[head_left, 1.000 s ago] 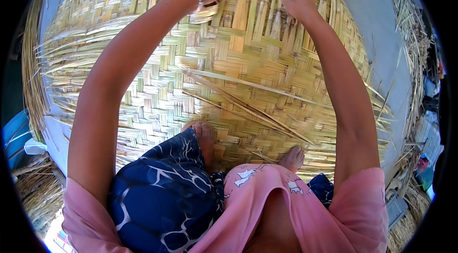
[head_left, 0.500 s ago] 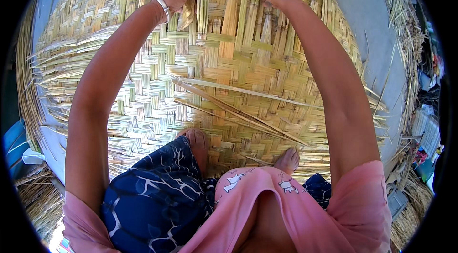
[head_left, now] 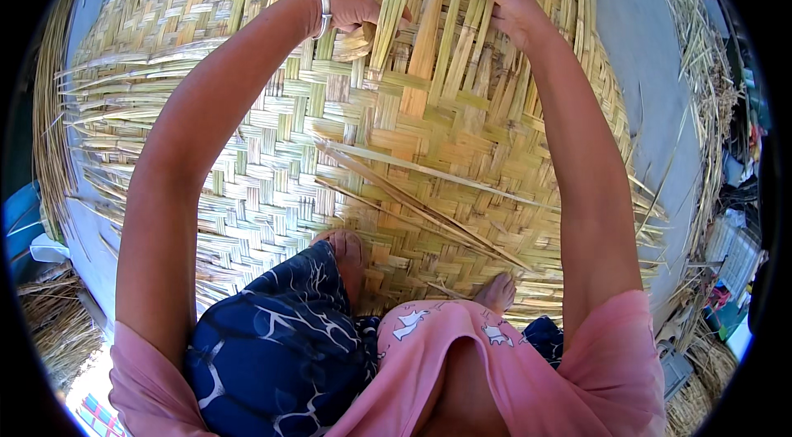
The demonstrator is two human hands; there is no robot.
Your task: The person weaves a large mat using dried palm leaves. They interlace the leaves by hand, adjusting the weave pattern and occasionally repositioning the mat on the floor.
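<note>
A large mat [head_left: 272,161] of flattened, woven reed strips spreads under my feet and hands. At its far part, loose lengthwise strips run away from me over the weave. My left hand [head_left: 353,5], with a silver bangle on its wrist, is closed around a tan, wooden-looking piece [head_left: 355,44]. Its fingertips pass behind a pale green reed strip [head_left: 396,0] and show on that strip's right side. My right hand [head_left: 521,15] pinches at the edge of another reed strip [head_left: 481,21], its fingers curled and partly hidden.
Several loose split strips [head_left: 429,210] lie across the mat before my feet [head_left: 497,293]. Cut strip ends stick out along both sides. Bundles of reeds [head_left: 51,124] lie at the left, with more reed scraps [head_left: 697,49] and a grey crate [head_left: 738,260] at the right.
My left hand has moved right and slightly nearer with the tan piece, reaching behind the pale green strip. My right hand has shifted right and slightly nearer. The view has shifted a little.
</note>
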